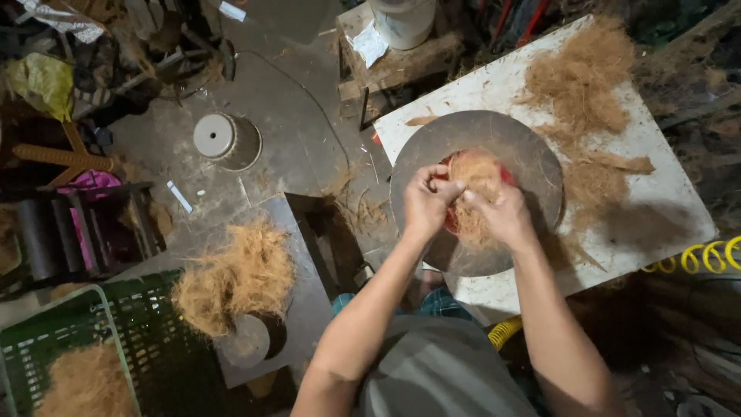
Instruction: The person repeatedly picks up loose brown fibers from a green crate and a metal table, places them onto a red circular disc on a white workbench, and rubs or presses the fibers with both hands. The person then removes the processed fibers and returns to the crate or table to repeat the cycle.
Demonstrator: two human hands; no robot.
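A round grey disc (525, 147) lies on a white board (664, 193). At its centre sits a red bowl-shaped mould (505, 174) packed with brown coconut fibre (475, 174). My left hand (426, 202) and my right hand (503, 215) meet over the mould, both pinching and pressing the fibre into it. A loose heap of the same fibre (583, 93) spreads over the far right part of the board.
A second fibre pile (235, 278) lies on a low grey surface at left, beside a green plastic crate (147, 340) holding more fibre. An upturned pot (226, 140) stands on the floor. A wooden stool (401, 58) is behind the board, a yellow coiled hose (698, 256) at right.
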